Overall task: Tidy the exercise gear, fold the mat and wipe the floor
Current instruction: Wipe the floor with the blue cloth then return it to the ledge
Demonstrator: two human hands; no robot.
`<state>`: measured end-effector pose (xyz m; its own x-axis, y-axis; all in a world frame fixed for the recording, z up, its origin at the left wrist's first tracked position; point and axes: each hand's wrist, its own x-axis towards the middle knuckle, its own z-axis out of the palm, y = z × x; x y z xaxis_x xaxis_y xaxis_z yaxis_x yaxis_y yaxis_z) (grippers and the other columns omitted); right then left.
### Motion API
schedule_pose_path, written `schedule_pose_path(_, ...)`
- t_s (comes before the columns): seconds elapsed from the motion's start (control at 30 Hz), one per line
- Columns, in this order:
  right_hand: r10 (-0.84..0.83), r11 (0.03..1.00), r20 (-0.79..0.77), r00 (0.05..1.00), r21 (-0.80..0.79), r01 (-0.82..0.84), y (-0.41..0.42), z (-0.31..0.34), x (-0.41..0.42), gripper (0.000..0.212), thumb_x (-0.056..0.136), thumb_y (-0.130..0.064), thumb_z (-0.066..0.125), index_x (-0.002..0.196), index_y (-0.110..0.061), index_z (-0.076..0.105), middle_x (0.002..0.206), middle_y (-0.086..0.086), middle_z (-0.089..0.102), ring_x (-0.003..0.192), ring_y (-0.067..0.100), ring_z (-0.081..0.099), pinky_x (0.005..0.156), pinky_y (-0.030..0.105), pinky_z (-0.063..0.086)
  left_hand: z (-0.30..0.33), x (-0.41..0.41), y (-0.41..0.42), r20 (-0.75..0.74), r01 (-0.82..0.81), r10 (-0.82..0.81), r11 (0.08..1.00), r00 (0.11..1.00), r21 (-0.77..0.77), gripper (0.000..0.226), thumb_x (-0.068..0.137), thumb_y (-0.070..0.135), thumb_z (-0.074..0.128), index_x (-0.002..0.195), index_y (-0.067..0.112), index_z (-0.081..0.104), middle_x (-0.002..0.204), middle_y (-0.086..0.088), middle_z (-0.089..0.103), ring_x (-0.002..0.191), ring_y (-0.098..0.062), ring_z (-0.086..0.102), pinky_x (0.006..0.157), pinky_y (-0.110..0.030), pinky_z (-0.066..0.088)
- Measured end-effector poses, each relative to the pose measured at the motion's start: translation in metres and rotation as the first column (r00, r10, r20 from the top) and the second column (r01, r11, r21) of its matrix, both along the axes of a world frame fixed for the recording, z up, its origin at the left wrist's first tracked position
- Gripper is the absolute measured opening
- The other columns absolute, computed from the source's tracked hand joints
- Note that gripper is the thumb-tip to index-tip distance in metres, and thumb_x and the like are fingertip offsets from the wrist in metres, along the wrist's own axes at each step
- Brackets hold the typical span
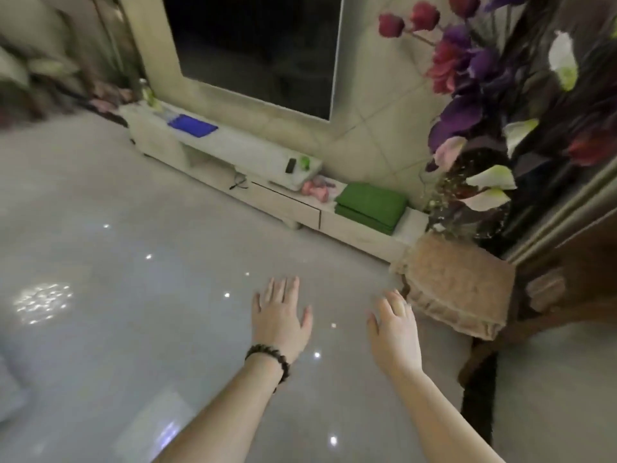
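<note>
Mat (370, 203) lies folded on counter (253, 152) at 1 o'clock; floor (133, 262) bare; both hands (280, 315) (395, 332) spread, holding nothing; wiping status undeterminable.

Folded mat (370, 202) on cabinet (350, 225) (dumbbells (315, 188) just left).

The glossy grey floor (133, 262) carries a low white cabinet (233, 155). On its higher part lie a blue cloth (192, 126) and a small black remote (290, 165); on the lower part lie pink dumbbells (317, 189) beside a folded green mat (370, 207).
</note>
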<state>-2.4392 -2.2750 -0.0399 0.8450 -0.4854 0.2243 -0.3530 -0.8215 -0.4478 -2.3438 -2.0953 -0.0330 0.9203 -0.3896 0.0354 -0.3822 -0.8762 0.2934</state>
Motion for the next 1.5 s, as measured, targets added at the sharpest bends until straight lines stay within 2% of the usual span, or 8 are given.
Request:
schedule_pose_path(0.17, 0.226, 0.974, -0.04, 0.973, 0.031, -0.225, 0.052, -0.004, 0.09, 0.034, 0.092, -0.018, 0.054, 0.126, -0.009, 0.056, 0.139, 0.012, 0.046, 0.134, 0.032, 0.034, 0.114, 0.044, 0.025, -0.005, 0.048, 0.074, -0.039, -0.226, 0.227, 0.974, 0.973, 0.029, 0.063, 0.098, 0.046, 0.032, 0.154, 0.024, 0.012, 0.162, 0.001, 0.012, 0.149, -0.019, 0.002, 0.119, -0.044, 0.008)
schedule_pose_path(0.37, 0.36, 0.933, -0.044, 0.932, 0.044, -0.358, 0.065, -0.015, 0.191, 0.036, 0.095, -0.019, 0.05, 0.129, -0.01, 0.054, 0.141, 0.01, 0.043, 0.135, 0.027, 0.031, 0.114, 0.042, 0.024, -0.021, 0.113, 0.092, -0.077, -0.381, 0.379, 0.925, 0.922, -0.006, 0.063, 0.098, 0.047, 0.031, 0.154, 0.025, 0.012, 0.161, 0.0, 0.015, 0.149, -0.019, 0.002, 0.119, -0.043, 0.007)
schedule_pose_path(0.47, 0.399, 0.916, -0.041, 0.916, 0.05, -0.397, 0.05, -0.023, 0.249, 0.035, 0.095, -0.019, 0.05, 0.129, -0.011, 0.054, 0.141, 0.009, 0.043, 0.135, 0.027, 0.031, 0.113, 0.043, 0.025, -0.028, 0.163, 0.079, -0.093, -0.421, 0.418, 0.907, 0.904, -0.013, 0.063, 0.099, 0.048, 0.029, 0.154, 0.026, 0.01, 0.162, 0.001, 0.012, 0.149, -0.019, 0.0, 0.12, -0.043, 0.006)
schedule_pose_path(0.7, 0.48, 0.877, -0.053, 0.876, 0.045, -0.478, -0.004, -0.026, 0.409, 0.032, 0.088, -0.013, 0.06, 0.119, -0.006, 0.061, 0.131, 0.015, 0.052, 0.126, 0.035, 0.044, 0.104, 0.048, 0.037, -0.019, 0.306, 0.031, -0.083, -0.519, 0.518, 0.855, 0.852, 0.0, 0.063, 0.099, 0.049, 0.028, 0.154, 0.026, 0.008, 0.162, 0.001, 0.01, 0.149, -0.018, -0.001, 0.119, -0.042, 0.003)
schedule_pose_path(0.87, 0.542, 0.84, -0.018, 0.841, 0.033, -0.541, -0.012, -0.023, 0.51, 0.029, 0.084, -0.007, 0.065, 0.113, -0.003, 0.064, 0.125, 0.019, 0.056, 0.119, 0.039, 0.049, 0.1, 0.051, 0.042, -0.01, 0.389, 0.02, -0.099, -0.595, 0.593, 0.804, 0.799, 0.012, 0.063, 0.099, 0.049, 0.026, 0.154, 0.026, 0.005, 0.162, 0.001, 0.006, 0.149, -0.018, -0.003, 0.12, -0.041, 0.001)
schedule_pose_path(1.0, 0.591, 0.806, -0.037, 0.806, 0.074, -0.587, -0.002, -0.033, 0.577, 0.03, 0.087, -0.009, 0.061, 0.116, -0.004, 0.062, 0.129, 0.017, 0.052, 0.124, 0.036, 0.045, 0.104, 0.051, 0.037, -0.012, 0.44, 0.028, -0.085, -0.647, 0.649, 0.761, 0.756, 0.047, 0.063, 0.099, 0.049, 0.026, 0.154, 0.026, 0.005, 0.162, 0.002, 0.008, 0.149, -0.018, -0.002, 0.12, -0.042, 0.002)
schedule_pose_path(1.2, 0.642, 0.767, -0.024, 0.766, 0.046, -0.641, 0.027, -0.053, 0.677, 0.028, 0.081, -0.006, 0.066, 0.109, -0.003, 0.066, 0.119, 0.02, 0.058, 0.116, 0.039, 0.053, 0.098, 0.052, 0.043, -0.028, 0.526, 0.058, -0.084, -0.695, 0.698, 0.716, 0.712, 0.065, 0.063, 0.099, 0.049, 0.028, 0.154, 0.025, 0.008, 0.162, 0.0, 0.011, 0.149, -0.019, 0.0, 0.12, -0.043, 0.004)
schedule_pose_path(1.5, 0.679, 0.734, -0.064, 0.731, 0.062, -0.677, 0.116, -0.062, 0.883, 0.029, 0.083, -0.006, 0.064, 0.112, -0.002, 0.065, 0.124, 0.02, 0.056, 0.12, 0.037, 0.049, 0.102, 0.051, 0.039, -0.036, 0.721, 0.146, -0.101, -0.719, 0.724, 0.69, 0.683, 0.083, 0.063, 0.099, 0.049, 0.025, 0.154, 0.026, 0.005, 0.162, 0.0, 0.007, 0.149, -0.019, -0.003, 0.12, -0.043, 0.003)
